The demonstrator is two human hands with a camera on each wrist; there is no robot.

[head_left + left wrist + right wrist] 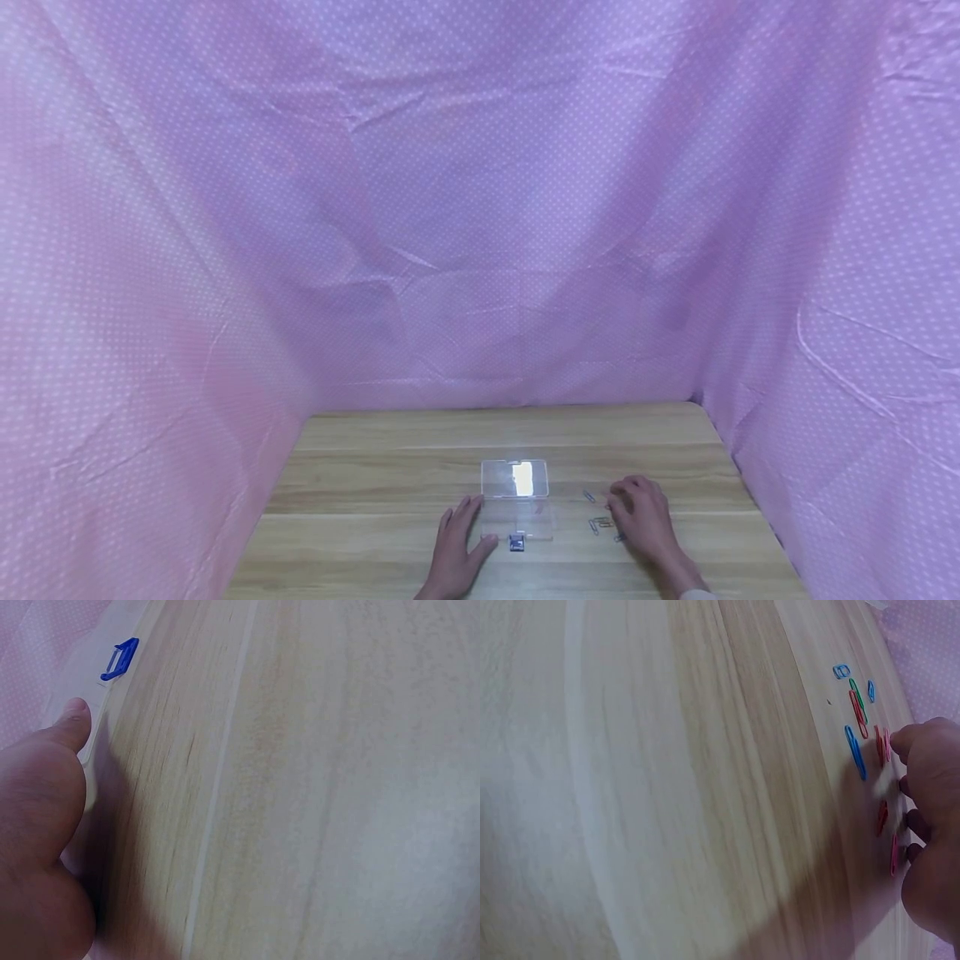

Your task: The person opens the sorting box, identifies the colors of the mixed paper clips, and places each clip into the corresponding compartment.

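Observation:
A clear plastic box (498, 518) lies on the table with its hinged lid (495, 478) folded back, away from me. On the front side of the box is a blue latch (517, 543), also visible as a blue clasp (129, 657) in the left wrist view. My left hand (456, 546) rests at the box's left side, fingers extended, thumb (76, 720) touching its front edge. Bent fingers of my right hand (643, 515) hover low over scattered paper clips. One fingertip is right by a pink paper clip (887, 744); whether it is pinched I cannot tell.
Several coloured paper clips lie right of the box, among them a blue paper clip (856, 753) and a red paper clip (858, 714). The wooden table (375, 475) is bordered by pink dotted cloth (480, 333) at the back and both sides.

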